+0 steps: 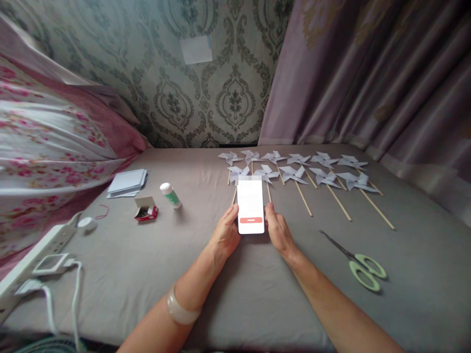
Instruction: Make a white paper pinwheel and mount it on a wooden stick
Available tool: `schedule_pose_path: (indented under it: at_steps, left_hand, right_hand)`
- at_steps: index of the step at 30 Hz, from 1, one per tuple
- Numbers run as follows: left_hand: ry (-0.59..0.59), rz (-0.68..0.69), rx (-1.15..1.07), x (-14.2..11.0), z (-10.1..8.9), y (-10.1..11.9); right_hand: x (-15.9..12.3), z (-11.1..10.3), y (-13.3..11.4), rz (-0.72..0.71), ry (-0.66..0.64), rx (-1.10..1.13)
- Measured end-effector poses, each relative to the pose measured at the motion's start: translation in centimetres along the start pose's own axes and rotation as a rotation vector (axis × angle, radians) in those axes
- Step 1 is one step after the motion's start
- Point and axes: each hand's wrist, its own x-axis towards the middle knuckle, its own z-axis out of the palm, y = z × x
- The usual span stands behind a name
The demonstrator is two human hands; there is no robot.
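Note:
A smartphone (250, 205) with a bright white screen and a red button near its bottom is held upright in front of me. My left hand (226, 230) is closed on its left edge, thumb along the side. On the opposite edge, my right hand (280, 229) grips it the same way. Behind the phone, several white paper pinwheels (293, 174) on wooden sticks lie in two rows, and the phone hides part of them. To the right rest scissors (353, 257) with green handles, their blades pointing away from me.
At left are a stack of white paper (127, 183), a small open red box (146, 212) of dark bits, a white-and-green glue bottle (170, 195) and a white cap (87, 224). A power strip (59, 240) with plugged-in cables lies along the left edge of the grey sheet (235, 289).

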Motion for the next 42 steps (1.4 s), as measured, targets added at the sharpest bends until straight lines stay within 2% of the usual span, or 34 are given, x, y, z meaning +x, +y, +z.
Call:
schedule_pose_path:
  at_steps: [4,9,14,21,33,42]
  left_hand:
    - [-0.002,-0.01,-0.01,0.0,-0.1,0.1]
    - [-0.006,-0.026,-0.016,0.0,0.0,0.2]
    - [0.0,-0.025,-0.001,0.0,0.0,0.4]
    - [0.003,-0.037,-0.025,0.1,0.0,0.5]
    - [0.002,-0.044,-0.019,0.1,-0.2,0.4]
    - [-0.007,-0.048,-0.019,-0.1,-0.1,0.3]
  right_hand:
    - [0.0,0.2,0.2,-0.053,0.027,0.089]
    - [0.1,0.8,0.9,0.003,-0.078,0.245]
    - [0.0,1.1,0.8,-0.021,-0.076,0.277]
    - [0.1,0.7,0.0,0.029,-0.161,0.398]
    - [-0.2,0.3,-0.7,0.039,-0.172,0.358]
    - [-0.1,0.2,-0.7,0.052,-0.106,0.303]
